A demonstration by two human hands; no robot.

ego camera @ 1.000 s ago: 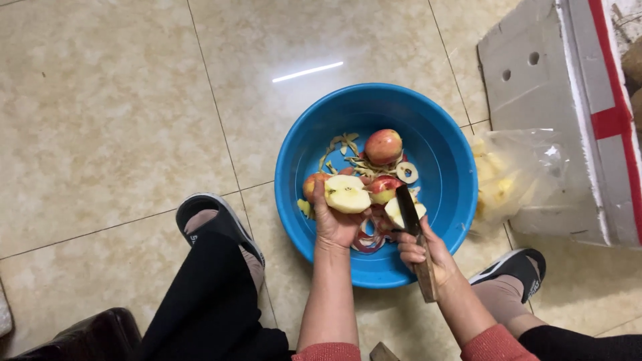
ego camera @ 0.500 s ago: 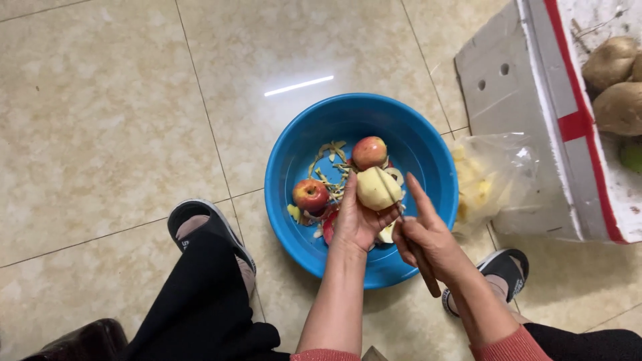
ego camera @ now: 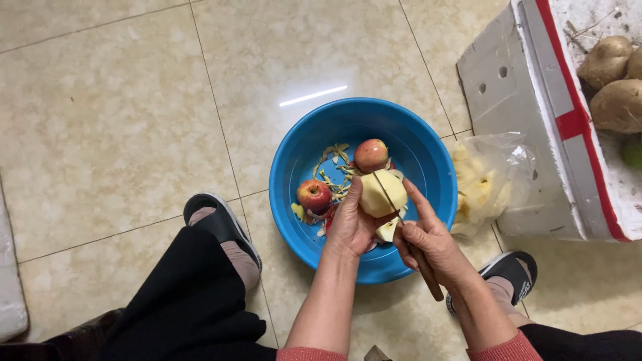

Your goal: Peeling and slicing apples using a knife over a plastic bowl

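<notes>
Left hand, lower centre of frame: we note it closed around a peeled apple, pale yellow, held just above the near rim of the basin. Right hand, just right of it: fingers wrapped tight on a knife, wooden handle running down past the wrist toward the lower right, blade lying across the apple's cut face; the forefinger is stretched out along the fruit.

Remaining items, by size as we see them:

Floor: beige glossy tiles, filling the left and upper part of the frame, with a streak of lamp glare at upper centre.

White foam box, upper right, with a red tape band; brown tubers sit in it at the right edge.

Blue basin, round plastic, centre of frame, resting on the floor.

Clear plastic bag, between basin and box, touching the box; pale yellow pieces show inside, kind not discernible.

Black slipper on the foot left of the basin; a second slipper at lower right.

Two unpeeled red apples inside the basin: one toward the far side, one at its left, just beside our left hand.

Peelings, thin yellow and red strips, scattered between the two red apples.
</notes>
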